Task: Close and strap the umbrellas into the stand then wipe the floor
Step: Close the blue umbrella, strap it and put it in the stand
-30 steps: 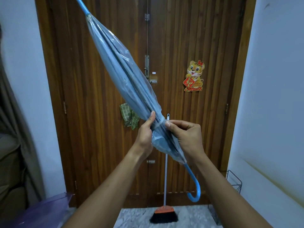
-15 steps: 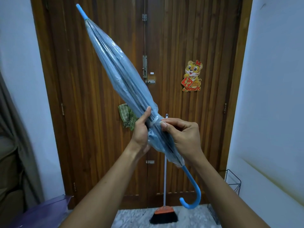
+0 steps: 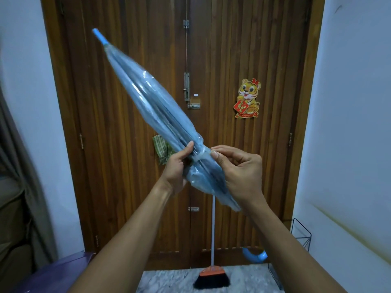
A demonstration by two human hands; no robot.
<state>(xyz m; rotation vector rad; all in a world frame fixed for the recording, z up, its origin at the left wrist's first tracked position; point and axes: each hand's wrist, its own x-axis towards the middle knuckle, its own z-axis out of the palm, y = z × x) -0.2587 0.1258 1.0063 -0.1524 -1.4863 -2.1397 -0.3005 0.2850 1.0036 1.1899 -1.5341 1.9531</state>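
Observation:
A closed light-blue translucent umbrella (image 3: 152, 106) slants across the view, its blue tip at the upper left and its curved blue handle (image 3: 255, 255) low at the right, partly behind my right forearm. My left hand (image 3: 176, 168) grips the folded canopy from the left. My right hand (image 3: 239, 172) pinches the thin strap (image 3: 201, 156) wrapped around the canopy, thumb and forefinger on it. A black wire umbrella stand (image 3: 300, 235) sits on the floor by the right wall.
A closed wooden double door (image 3: 222, 60) fills the background, with a tiger sticker and a hanging green cloth (image 3: 161, 148). A broom (image 3: 212, 273) leans on the door. A purple umbrella (image 3: 57, 273) lies at lower left. Curtain at left, marble floor below.
The umbrella has tilted flatter and dropped; its tip is lower and its handle is now near the floor. My right thumb and forefinger have moved onto the strap around the canopy.

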